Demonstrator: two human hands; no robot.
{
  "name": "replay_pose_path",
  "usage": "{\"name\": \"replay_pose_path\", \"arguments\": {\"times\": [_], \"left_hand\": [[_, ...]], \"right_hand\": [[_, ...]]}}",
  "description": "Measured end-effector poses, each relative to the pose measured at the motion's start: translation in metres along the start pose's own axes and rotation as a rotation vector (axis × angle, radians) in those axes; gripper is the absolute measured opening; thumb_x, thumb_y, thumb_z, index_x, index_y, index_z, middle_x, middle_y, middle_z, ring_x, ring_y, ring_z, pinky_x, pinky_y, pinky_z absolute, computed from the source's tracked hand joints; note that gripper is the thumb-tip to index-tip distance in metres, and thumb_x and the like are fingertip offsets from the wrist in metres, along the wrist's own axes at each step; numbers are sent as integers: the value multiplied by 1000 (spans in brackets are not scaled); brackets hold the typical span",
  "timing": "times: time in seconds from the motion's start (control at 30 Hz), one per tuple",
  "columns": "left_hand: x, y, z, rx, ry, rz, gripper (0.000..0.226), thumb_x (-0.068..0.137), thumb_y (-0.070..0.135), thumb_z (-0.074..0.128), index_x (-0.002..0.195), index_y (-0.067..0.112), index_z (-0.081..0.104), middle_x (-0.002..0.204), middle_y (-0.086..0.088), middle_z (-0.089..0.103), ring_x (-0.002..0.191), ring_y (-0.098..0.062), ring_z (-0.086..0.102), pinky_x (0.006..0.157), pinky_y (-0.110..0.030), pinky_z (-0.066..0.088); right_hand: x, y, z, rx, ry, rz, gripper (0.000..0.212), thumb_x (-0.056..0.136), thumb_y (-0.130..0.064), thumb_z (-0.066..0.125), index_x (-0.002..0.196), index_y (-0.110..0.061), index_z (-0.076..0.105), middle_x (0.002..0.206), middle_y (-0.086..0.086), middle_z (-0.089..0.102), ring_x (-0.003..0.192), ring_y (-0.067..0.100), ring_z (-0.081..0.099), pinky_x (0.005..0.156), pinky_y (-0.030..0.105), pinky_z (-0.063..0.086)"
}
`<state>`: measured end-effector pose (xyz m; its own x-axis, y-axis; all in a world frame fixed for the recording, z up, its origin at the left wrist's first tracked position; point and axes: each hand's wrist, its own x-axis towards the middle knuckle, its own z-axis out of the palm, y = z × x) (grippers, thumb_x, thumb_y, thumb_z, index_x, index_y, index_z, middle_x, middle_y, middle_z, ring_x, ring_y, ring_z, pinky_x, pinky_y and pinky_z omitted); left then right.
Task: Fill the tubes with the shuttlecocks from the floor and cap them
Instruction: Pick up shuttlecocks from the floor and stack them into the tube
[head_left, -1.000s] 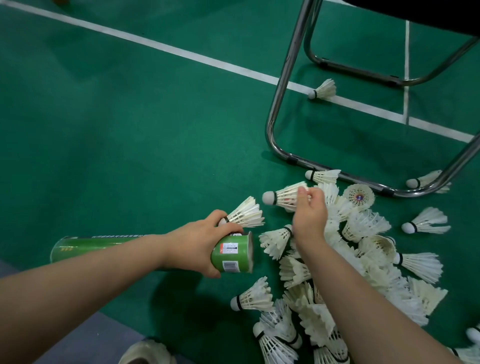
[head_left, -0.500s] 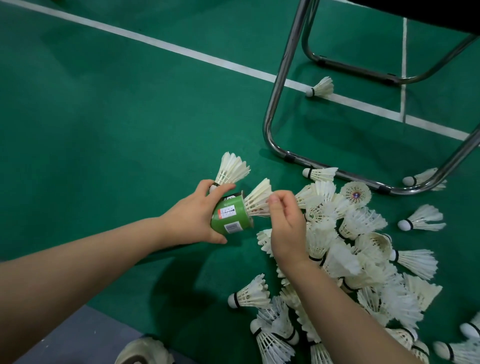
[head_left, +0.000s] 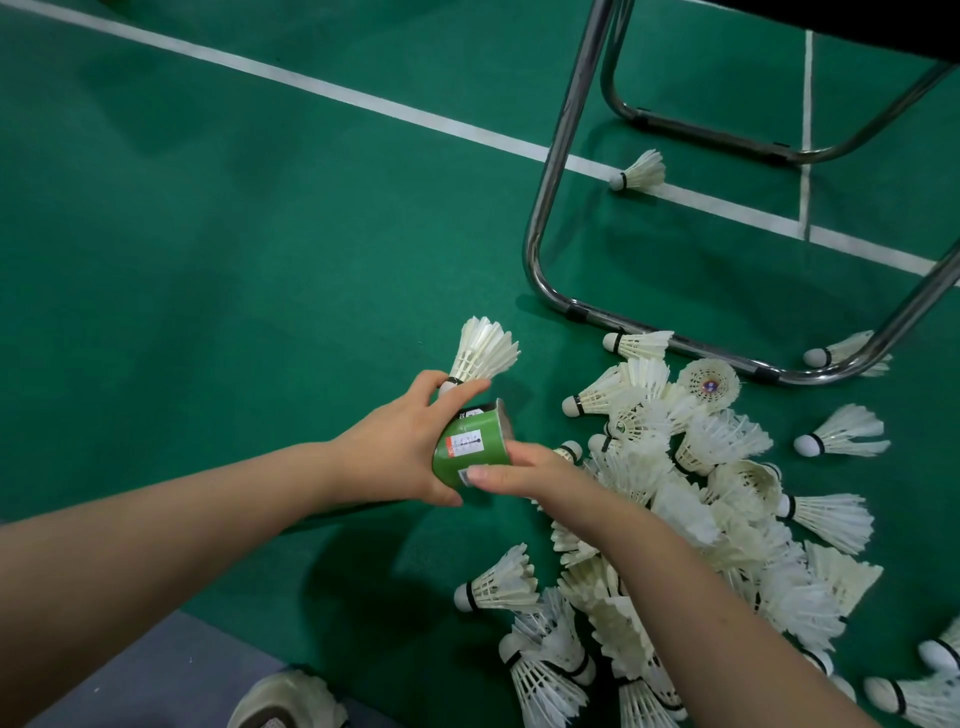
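Observation:
My left hand (head_left: 405, 447) grips a green tube (head_left: 470, 447) near its open mouth, which points up and to the right. Pinched between the same hand's thumb and forefinger is a white shuttlecock (head_left: 483, 351), feathers up. My right hand (head_left: 530, 475) lies against the tube's mouth with the fingers flat over the rim; I see nothing in it. A pile of white shuttlecocks (head_left: 675, 519) covers the green floor to the right of both hands. The rest of the tube is hidden behind my left hand and forearm.
A chrome chair frame (head_left: 550, 208) stands just beyond the pile. Single shuttlecocks lie under it (head_left: 641, 171) and at the right (head_left: 841, 431). A white court line (head_left: 363, 104) crosses the floor. A shoe tip (head_left: 285, 699) shows at the bottom edge, on a grey strip.
The shuttlecock that stuck out of the tube's mouth is no longer visible. My right hand has moved from its feathers to the tube's rim. The tube has tilted up slightly.

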<state>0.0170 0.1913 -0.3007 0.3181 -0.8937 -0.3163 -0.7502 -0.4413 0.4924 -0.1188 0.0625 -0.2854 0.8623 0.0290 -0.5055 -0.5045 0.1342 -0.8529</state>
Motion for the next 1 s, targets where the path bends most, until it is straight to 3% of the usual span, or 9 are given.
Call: {"name": "replay_pose_path", "arguments": {"times": [0.17,0.23,0.3,0.37,0.43,0.53,0.63,0.8,1.0], "left_hand": [[0,3,3,23,-48,20,117,59,39,83,145,38,4,135,6,16,94,-16,48,79,-19,40],[3,3,1,3,-28,8,116,58,40,83,145,38,5,137,5,16,101,-19,51,83,-21,41],[5,4,-2,-21,-1,6,116,58,41,83,145,38,6,138,5,16,106,-20,51,88,-23,42],[6,4,-3,-33,2,11,115,58,42,83,144,40,7,138,8,16,107,-18,50,90,-24,43],[4,4,-3,-44,-16,22,113,58,43,82,143,42,8,137,11,16,108,-17,49,89,-24,43],[1,8,-3,-39,-80,76,110,59,46,81,142,43,8,134,17,15,112,-15,45,95,-26,42],[2,15,-1,-6,-138,143,106,61,46,80,142,41,11,135,14,14,115,-13,43,97,-26,40],[5,19,4,-5,-205,164,106,63,45,79,142,47,7,148,15,-2,124,-16,39,102,-27,38],[5,9,0,6,-182,107,103,64,47,78,130,61,0,154,9,-10,134,-20,32,106,-29,34]], "right_hand": [[7,1,4,-104,9,62,16,88,-43,56,94,-30,63,95,-12,65,88,0,60,72,9,43],[8,1,8,5,190,-11,20,93,-37,51,90,-22,65,87,-5,67,75,2,63,64,10,47],[6,0,7,114,499,-128,26,96,-29,47,83,-15,65,77,-2,66,63,-2,61,57,10,46],[7,3,-1,77,773,-176,25,96,-27,46,81,-17,63,79,-2,66,72,2,61,61,15,43],[8,7,-12,102,873,-162,13,94,-29,50,92,-20,61,91,-3,64,88,11,59,71,20,42],[11,11,-24,179,772,-126,37,89,-38,57,123,-28,47,118,-2,54,108,17,54,92,34,44],[15,5,-32,433,580,-126,59,81,-40,61,135,-32,37,118,-3,56,108,24,57,94,41,46],[23,-3,-32,654,540,-147,23,89,-12,57,111,-7,54,88,8,64,76,19,64,68,28,55],[15,4,-49,829,646,-259,29,88,-8,57,115,-14,51,86,4,64,80,18,61,78,32,51]]}}
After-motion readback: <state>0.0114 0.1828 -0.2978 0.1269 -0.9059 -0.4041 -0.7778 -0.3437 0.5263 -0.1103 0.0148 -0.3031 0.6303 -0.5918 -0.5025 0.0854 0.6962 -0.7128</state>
